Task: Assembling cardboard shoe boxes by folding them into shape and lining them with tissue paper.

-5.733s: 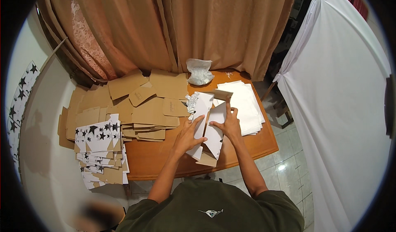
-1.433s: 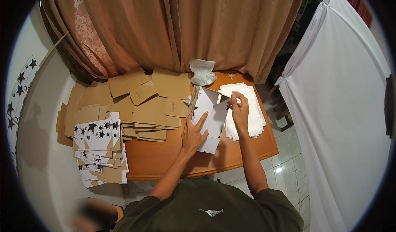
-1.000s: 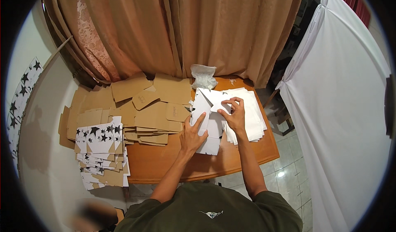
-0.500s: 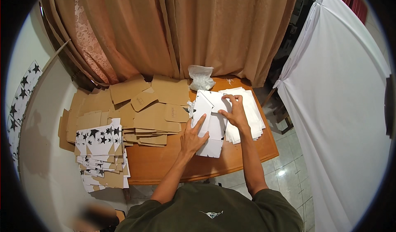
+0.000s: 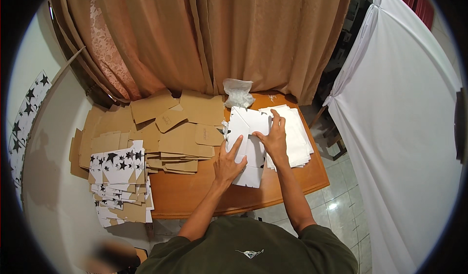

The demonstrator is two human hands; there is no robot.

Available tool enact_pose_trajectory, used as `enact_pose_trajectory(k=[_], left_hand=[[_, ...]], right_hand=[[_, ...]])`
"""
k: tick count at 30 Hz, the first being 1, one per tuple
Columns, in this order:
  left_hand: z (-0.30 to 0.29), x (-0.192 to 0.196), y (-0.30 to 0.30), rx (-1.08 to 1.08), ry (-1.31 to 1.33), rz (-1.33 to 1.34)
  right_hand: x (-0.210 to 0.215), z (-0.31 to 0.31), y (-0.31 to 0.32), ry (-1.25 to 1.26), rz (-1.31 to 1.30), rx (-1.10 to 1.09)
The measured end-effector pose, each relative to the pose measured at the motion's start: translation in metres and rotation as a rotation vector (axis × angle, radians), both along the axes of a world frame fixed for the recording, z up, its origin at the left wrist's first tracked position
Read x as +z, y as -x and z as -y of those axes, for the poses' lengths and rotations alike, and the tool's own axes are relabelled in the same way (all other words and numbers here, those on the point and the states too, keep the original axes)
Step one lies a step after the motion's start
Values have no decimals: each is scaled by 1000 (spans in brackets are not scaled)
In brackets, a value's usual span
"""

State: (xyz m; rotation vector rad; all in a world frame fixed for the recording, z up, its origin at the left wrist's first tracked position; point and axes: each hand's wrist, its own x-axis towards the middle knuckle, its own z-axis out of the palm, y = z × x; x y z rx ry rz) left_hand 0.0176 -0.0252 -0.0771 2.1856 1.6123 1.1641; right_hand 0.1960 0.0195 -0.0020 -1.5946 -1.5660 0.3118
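Head view shows us pressing a white die-cut box blank flat on the wooden table, just in front of us and beside a stack of white blanks. Our left hand lies open, palm down on the blank's lower part, fingers spread; our right hand rests on its upper right, fingertips pinching or pushing a flap, though we cannot tell whether it truly grips. We judge the folding barely begun: the blank lies nearly flat, no walls stand, and every flap is left to raise. Nearly six seconds ago the piece stood partly raised like an open box between our hands; since then it has been laid down and flattened, and our right hand has moved up toward the far edge. To the left lie brown cardboard blanks, a star-printed pile and, at the far edge, a crumpled plastic bag before the curtain.
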Motion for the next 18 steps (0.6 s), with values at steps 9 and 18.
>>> enact_pose_trajectory(k=[9, 18], left_hand=[[-4, 9, 9, 27, -88, 73], [-22, -8, 14, -137, -174, 427]], right_hand=[[-11, 18, -14, 42, -93, -80], [-31, 12, -29, 455, -1077, 301]])
